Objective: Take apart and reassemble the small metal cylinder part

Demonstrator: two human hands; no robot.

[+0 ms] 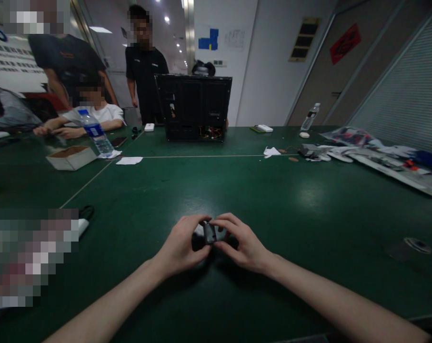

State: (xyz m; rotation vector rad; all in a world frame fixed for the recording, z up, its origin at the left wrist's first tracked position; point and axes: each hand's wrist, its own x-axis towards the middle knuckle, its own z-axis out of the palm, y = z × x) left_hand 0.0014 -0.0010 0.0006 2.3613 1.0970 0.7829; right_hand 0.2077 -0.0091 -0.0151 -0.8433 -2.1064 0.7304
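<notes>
Between my two hands, just above the green table (258, 190), is a small dark object (209, 233) with a squarish, shiny body; its kind I cannot make out. My left hand (182, 243) curls round its left side, thumb below and fingers above. From the right, my right hand (242, 243) pinches the same object, its thumb at the lower edge and fingertips on top. Parts of the object are hidden behind the fingers.
A black casing with exposed wires (194, 109) stands at the far edge. Left are a water bottle (96, 133), an open box (72, 158) and paper (129, 161). Right lie a cluttered white tray (423, 186) and a round table fitting (417, 245). Several people are across the table.
</notes>
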